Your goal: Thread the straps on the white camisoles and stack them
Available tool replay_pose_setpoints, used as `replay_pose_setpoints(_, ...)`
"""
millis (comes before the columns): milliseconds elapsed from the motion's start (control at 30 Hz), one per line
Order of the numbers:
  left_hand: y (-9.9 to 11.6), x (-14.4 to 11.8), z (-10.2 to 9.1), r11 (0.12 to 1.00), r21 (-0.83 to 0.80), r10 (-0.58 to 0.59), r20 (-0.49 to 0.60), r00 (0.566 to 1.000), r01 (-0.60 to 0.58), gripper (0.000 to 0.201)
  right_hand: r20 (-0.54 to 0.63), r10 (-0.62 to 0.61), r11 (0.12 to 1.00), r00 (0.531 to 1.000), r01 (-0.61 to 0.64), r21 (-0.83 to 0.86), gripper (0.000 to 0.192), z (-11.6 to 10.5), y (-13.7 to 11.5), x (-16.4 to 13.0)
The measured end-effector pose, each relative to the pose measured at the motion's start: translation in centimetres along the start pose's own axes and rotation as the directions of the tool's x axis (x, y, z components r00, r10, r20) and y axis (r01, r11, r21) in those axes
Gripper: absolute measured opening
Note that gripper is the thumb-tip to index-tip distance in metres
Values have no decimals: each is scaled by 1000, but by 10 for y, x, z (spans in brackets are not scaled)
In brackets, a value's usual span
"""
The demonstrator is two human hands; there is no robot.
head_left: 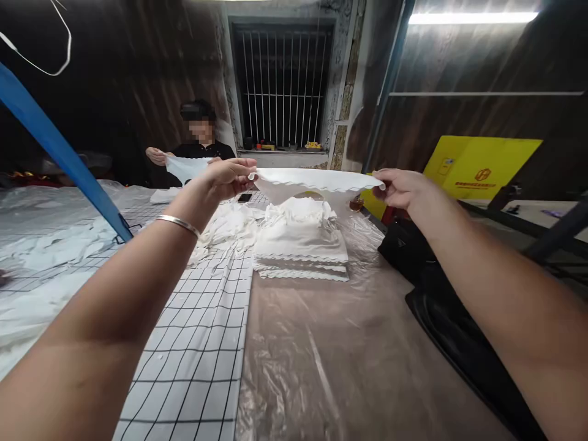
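Note:
A white stretchy garment with a wavy edge hangs stretched between my two hands, above the table. My left hand, with a silver bangle on the wrist, pinches its left corner. At the opposite corner, the fingers of my right hand are closed on the cloth. Below and just behind it lies a stack of white garments with similar wavy hems, partly hidden at the top by the held piece.
Loose white garments lie on the checked cloth to the left. Clear plastic sheet covers the right part. A blue post slants at left. Across the table a person holds a white garment. Black fabric is at right.

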State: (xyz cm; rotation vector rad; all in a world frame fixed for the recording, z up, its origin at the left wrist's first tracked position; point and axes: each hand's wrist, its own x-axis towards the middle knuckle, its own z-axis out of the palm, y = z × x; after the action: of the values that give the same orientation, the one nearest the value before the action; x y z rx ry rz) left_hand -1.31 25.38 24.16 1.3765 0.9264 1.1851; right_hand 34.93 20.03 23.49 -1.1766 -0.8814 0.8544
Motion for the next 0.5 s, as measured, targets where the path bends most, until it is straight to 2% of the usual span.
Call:
replay_pose_setpoints(67, -18, 21, -1, 998, 16, -67, -15, 998, 67, 20, -8, 167, 985, 986, -167, -36, 24, 9, 16, 16)
replay_pose_setpoints(133, -52, 26, -1, 984, 40, -170, -25, 985, 171, 20, 29, 272, 957, 962, -267, -113, 22, 11, 49, 21)
replay_pose_setpoints(233, -114, 16, 1, 928, 119, -347, -62, 936, 353, 19, 39, 397, 894, 917, -377, -243, 24, 6, 107, 13)
replay_pose_setpoints(300, -146, 7, 2, 884, 161, -432, -75, 899, 439, 19, 14, 433, 862, 901, -410, -299, 29, 2, 137, 4)
replay_pose_setpoints(400, -166, 1, 0, 867, 177, -457, -96, 885, 466, 23, -21, 435, 838, 900, -413, -357, 34, -3, 155, -5)
replay_pose_setpoints(500, -163, 4, -6, 880, 200, -417, -108, 903, 430, 27, -35, 399, 843, 916, -381, -381, 38, -6, 151, -10)
